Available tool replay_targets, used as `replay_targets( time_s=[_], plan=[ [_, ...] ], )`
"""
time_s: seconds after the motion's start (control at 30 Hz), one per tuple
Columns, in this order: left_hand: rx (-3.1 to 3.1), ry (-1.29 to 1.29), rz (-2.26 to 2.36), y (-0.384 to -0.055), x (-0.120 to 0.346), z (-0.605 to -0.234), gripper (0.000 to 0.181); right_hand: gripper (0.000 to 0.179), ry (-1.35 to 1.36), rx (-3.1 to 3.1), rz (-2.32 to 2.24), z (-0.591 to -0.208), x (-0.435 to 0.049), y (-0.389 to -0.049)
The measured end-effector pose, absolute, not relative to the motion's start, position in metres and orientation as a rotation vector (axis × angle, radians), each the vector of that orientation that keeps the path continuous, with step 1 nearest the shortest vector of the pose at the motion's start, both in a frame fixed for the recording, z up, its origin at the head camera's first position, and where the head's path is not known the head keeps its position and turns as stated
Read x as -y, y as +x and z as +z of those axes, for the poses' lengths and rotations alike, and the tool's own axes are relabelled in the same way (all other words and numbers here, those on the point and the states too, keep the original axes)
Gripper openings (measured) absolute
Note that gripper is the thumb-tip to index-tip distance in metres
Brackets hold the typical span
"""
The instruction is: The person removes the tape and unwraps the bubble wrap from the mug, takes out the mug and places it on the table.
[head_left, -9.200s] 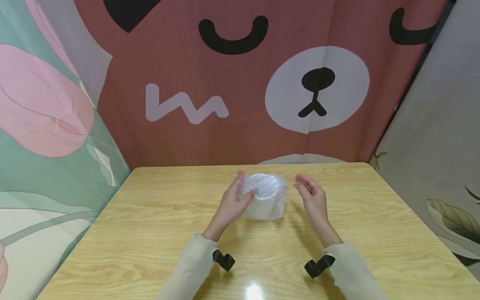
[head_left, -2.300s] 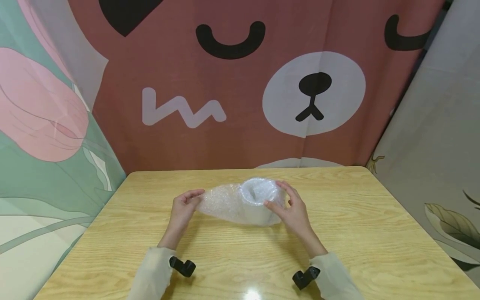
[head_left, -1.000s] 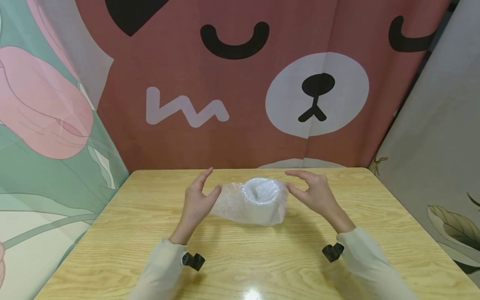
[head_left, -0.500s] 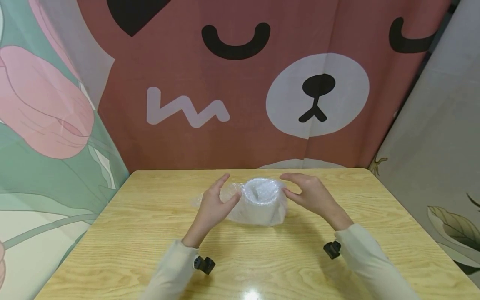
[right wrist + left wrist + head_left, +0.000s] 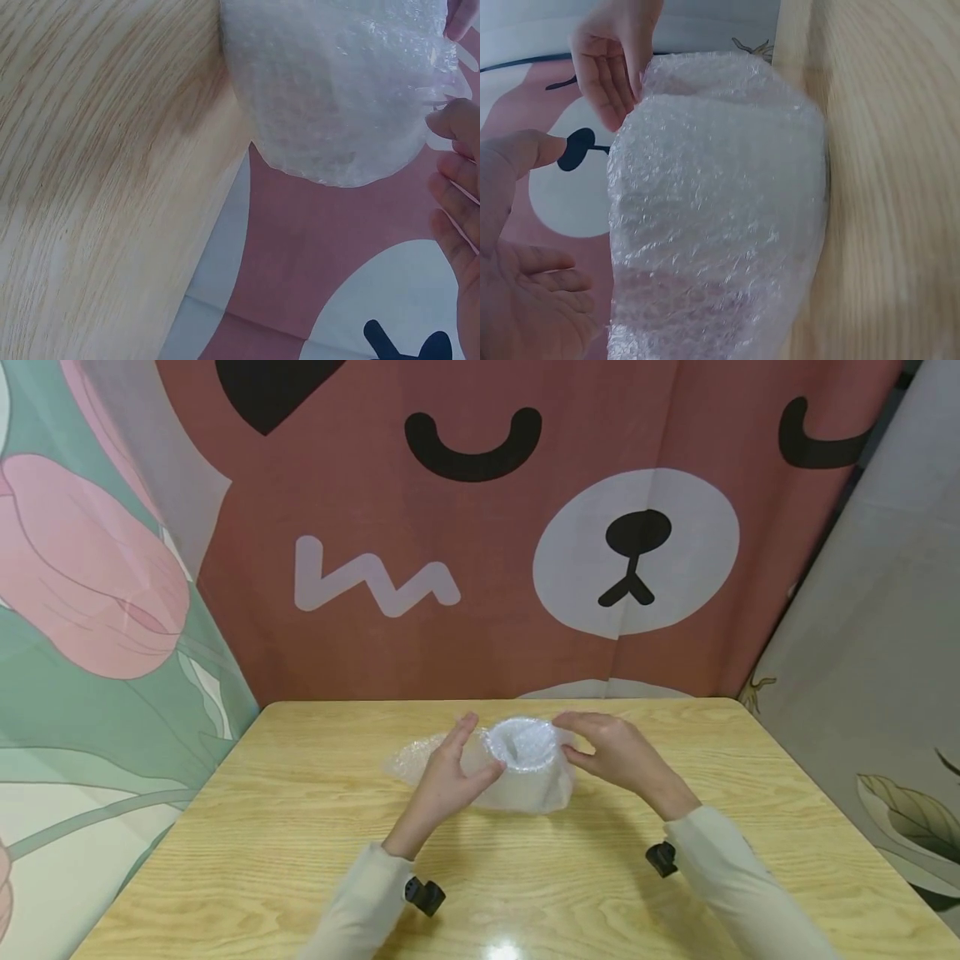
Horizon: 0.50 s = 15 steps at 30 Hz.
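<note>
A rounded, cup-like object wrapped in bubble wrap (image 5: 525, 787) stands on the table, its hollow top facing up. The object inside is hidden, so its kind cannot be told. A loose flap of bubble wrap (image 5: 408, 760) trails to the left. My left hand (image 5: 450, 775) is at the bundle's left side, thumb and fingers spread; the left wrist view shows a gap between them and the wrap. On the right side my right hand (image 5: 622, 756) has its fingertips at the upper rim, thumb (image 5: 452, 118) at the wrap's edge, other fingers bent loosely in the air.
The wood-grain table (image 5: 300, 827) reaches back to a reddish curtain (image 5: 360, 652) with a bear face. Patterned cloths hang at both sides. A small black camera (image 5: 425, 896) sits on the left wrist and another black camera (image 5: 662, 859) on the right.
The left hand let go of the flap, then moved right to the bundle's side. The right hand drew away, then came back left to the rim. The bundle has stayed put over the last second.
</note>
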<state>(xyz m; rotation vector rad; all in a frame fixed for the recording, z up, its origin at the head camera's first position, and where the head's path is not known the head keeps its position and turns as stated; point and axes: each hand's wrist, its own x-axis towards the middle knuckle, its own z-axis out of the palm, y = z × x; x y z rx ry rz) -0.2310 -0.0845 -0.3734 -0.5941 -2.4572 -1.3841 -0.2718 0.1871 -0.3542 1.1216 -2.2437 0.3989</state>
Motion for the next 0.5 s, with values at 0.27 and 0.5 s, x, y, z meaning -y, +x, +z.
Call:
replay_targets(
  time_s=[0.27, 0.5],
  plan=[
    [2.484, -0.622, -1.366, -0.232, 0.077, -0.377, 0.081, 0.033, 1.150, 2.237, 0.357, -0.355, -0.185, -0.275],
    [2.473, -0.638, -1.375, -0.236, 0.073, -0.383, 0.076, 0.031, 1.192, 2.217, 0.286, -0.355, -0.187, -0.278]
  ],
)
